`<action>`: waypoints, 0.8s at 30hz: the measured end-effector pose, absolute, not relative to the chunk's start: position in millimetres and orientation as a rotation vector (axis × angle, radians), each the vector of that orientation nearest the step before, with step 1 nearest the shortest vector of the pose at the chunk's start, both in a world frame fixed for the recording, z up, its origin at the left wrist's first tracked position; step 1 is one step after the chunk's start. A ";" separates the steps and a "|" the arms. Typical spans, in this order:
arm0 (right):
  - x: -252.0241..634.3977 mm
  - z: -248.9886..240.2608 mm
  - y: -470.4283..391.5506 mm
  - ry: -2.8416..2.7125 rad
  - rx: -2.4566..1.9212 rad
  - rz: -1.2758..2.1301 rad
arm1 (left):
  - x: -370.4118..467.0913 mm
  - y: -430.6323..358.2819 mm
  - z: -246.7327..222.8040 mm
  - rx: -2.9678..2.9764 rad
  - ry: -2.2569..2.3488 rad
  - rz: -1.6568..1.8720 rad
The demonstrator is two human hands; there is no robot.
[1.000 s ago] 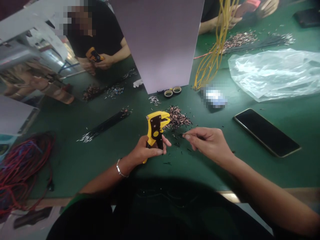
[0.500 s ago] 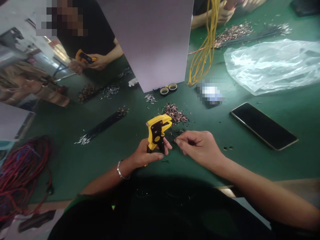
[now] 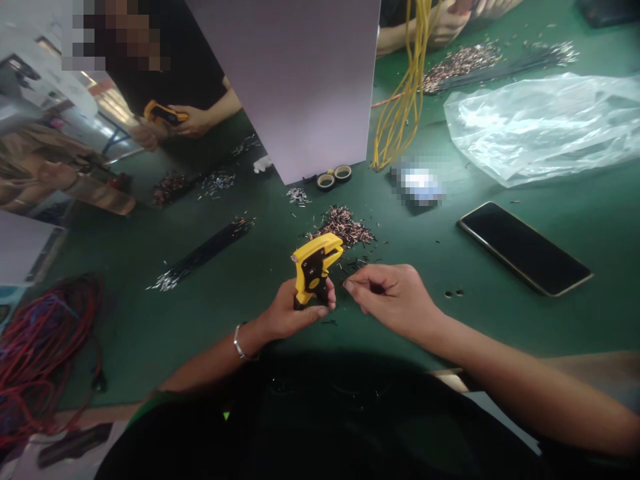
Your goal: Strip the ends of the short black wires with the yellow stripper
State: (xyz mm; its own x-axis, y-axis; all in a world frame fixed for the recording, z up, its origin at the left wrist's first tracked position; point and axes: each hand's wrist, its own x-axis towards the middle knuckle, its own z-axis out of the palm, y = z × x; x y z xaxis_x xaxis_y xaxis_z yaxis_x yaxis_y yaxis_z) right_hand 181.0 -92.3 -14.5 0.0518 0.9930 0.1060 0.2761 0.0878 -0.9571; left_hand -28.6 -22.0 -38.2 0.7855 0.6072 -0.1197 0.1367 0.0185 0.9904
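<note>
A yellow and black wire stripper (image 3: 315, 270) stands upright in my left hand (image 3: 293, 310), whose fingers are wrapped round its handles. Just right of it, my right hand (image 3: 393, 290) is closed in a pinch at thumb and forefinger; whatever is between the fingertips is too small to make out. Beyond the tool's jaws lies a heap of short copper-ended wire pieces (image 3: 345, 227), with small black bits scattered near my right fingertips. A bundle of black wires (image 3: 205, 253) with bared ends rests to the left.
On the green table (image 3: 240, 293) are a phone (image 3: 525, 248), a clear plastic bag (image 3: 545, 127), two tape rolls (image 3: 334, 177) and yellow wires (image 3: 400, 127). A pale panel (image 3: 305, 87) stands behind. Red wires (image 3: 50, 347) lie at left. Another person's hands hold a similar tool (image 3: 165, 113).
My left fingers have closed further round the handles, and the stripper's handles are squeezed closer together. My right hand has moved slightly left. The whole view has shifted a little.
</note>
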 end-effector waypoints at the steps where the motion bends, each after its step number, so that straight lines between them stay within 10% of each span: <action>1: 181.1 -14.5 -92.4 -1.401 -1.359 0.947 | -28.4 -22.0 -38.4 1.538 0.624 0.406; 24: 186.4 -21.0 -90.6 -1.395 -1.369 1.035 | -23.8 -22.9 -38.6 1.729 0.941 0.424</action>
State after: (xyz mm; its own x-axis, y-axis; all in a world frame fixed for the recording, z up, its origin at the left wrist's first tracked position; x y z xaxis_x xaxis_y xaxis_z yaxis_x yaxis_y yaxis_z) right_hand 186.4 -90.6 -21.0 0.0142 0.9990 0.0425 0.2492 0.0376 -0.9677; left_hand -23.8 -22.9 -38.6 0.6246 0.7636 -0.1637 0.3826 -0.1164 0.9166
